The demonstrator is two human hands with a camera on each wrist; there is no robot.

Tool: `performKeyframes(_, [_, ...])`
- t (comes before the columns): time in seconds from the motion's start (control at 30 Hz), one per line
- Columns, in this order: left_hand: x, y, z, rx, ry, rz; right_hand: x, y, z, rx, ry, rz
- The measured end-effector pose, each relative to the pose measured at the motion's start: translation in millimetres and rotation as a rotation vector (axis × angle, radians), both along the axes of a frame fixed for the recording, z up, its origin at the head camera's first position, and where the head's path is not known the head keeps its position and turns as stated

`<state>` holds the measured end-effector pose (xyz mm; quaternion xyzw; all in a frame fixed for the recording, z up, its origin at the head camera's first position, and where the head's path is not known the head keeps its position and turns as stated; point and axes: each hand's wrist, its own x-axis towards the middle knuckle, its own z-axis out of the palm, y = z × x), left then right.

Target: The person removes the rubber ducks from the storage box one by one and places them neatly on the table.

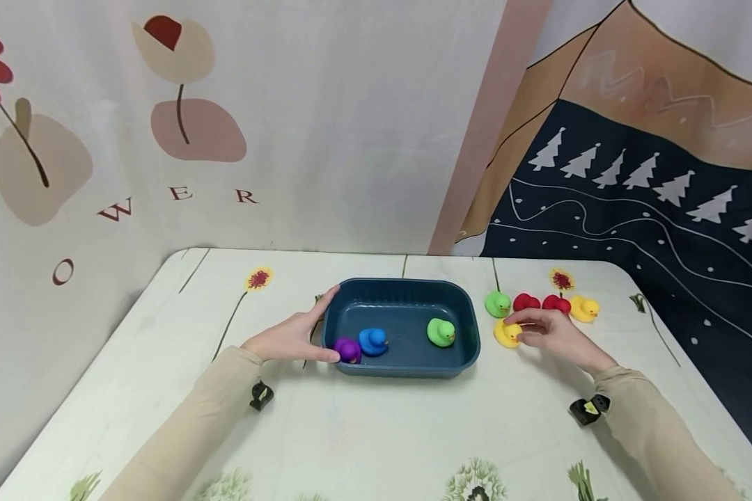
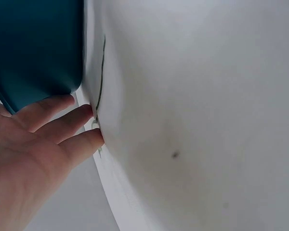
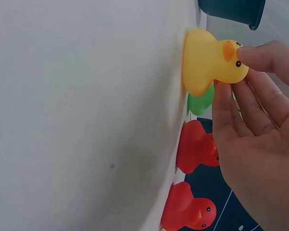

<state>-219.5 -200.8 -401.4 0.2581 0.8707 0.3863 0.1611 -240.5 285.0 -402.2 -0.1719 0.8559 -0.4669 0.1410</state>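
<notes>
Printed cloth (image 1: 351,139) backs a white table (image 1: 351,431) bearing a blue bin (image 1: 401,372). Right of the bin, the right hand (image 1: 554,334) pinches a yellow duck (image 1: 505,335) by its head; that rounded hold could slip, or a stray finger nudge the green duck (image 1: 498,304) nearby. Left of the bin, the left hand (image 1: 294,337) touches it, fingers spread; uneven pressure could skew it.

The head view was bright and evenly lit, with soft shadows on the table (image 1: 376,431) beside both sleeves (image 1: 188,417). Faint glare marked the inside of the blue tray (image 1: 407,355). Both wrist views were dimmer and greyer, with broad, diffuse shadows across the table.
</notes>
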Motion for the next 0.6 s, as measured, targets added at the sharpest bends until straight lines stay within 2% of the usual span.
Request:
performKeyframes(0.17, [0.5,0.3,-0.2,0.005,-0.004,-0.001,0.9,-0.6,2.3,-0.002,0.003,0.006])
performKeyframes(0.6, [0.1,0.1,1.1,0.0,-0.002,-0.003,1.1,-14.7,27.0,0.007,0.077,0.012])
